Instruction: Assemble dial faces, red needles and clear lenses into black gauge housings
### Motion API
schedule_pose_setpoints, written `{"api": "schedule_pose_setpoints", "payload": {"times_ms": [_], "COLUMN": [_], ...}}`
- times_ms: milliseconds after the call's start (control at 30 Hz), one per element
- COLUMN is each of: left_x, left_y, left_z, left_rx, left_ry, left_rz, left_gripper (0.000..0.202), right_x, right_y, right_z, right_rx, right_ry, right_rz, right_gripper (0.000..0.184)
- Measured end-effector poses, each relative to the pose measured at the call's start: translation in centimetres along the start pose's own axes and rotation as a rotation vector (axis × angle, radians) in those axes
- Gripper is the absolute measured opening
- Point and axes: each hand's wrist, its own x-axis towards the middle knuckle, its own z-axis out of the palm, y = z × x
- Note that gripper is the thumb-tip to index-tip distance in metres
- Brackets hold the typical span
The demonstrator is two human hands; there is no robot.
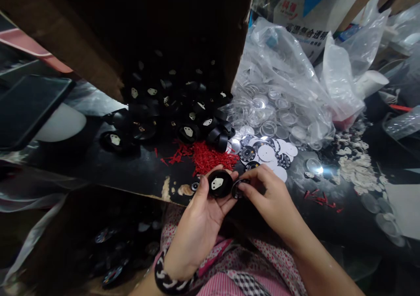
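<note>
In my left hand (203, 208) lies a round black gauge housing (226, 186), its open side up, with a white two-holed piece (217, 183) inside. The fingers wrap around the housing from below. My right hand (267, 193) pinches a small black printed dial disc (237, 189) between thumb and fingers, tilted, just right of the housing. Just beyond both hands is a heap of red pointers (210, 156). To its right, a pile of dial discs (265, 152) shows some white backs and some black printed faces.
Many black housings (141, 130) spill from a large cardboard box (98, 38). Clear round lenses (269, 127) lie in a plastic bag (288, 64). Small white pieces (356, 169) and loose red pointers (323, 200) lie at right. A phone (33, 108) stands at left.
</note>
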Motion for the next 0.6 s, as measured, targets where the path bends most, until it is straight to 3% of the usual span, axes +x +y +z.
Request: {"api": "schedule_pose_setpoints", "payload": {"times_ms": [133, 267, 467, 600], "left_x": [-0.4, -0.9, -0.5, -0.6], "left_y": [-0.4, -0.9, -1.5, -1.6], "left_z": [0.0, 0.0, -1.4, -2.0], "left_rx": [0.055, 0.139, 0.325, 0.373], "left_ry": [-0.022, -0.072, -0.082, -0.158], "left_rz": [0.003, 0.047, 0.074, 0.097], "left_gripper": [0.031, 0.027, 0.029, 0.033], "right_x": [0.0, 0.0, 0.2, 0.1], "right_y": [-0.8, -1.8, -1.8, -1.5], "right_z": [-0.2, 0.4, 0.6, 0.1], "right_rx": [0.145, 0.086, 0.008, -0.008], "right_ry": [0.011, 0.039, 0.006, -0.031], "right_rz": [0.019, -0.022, 0.062, 0.117], "right_gripper": [0.005, 0.007, 0.006, 0.01]}}
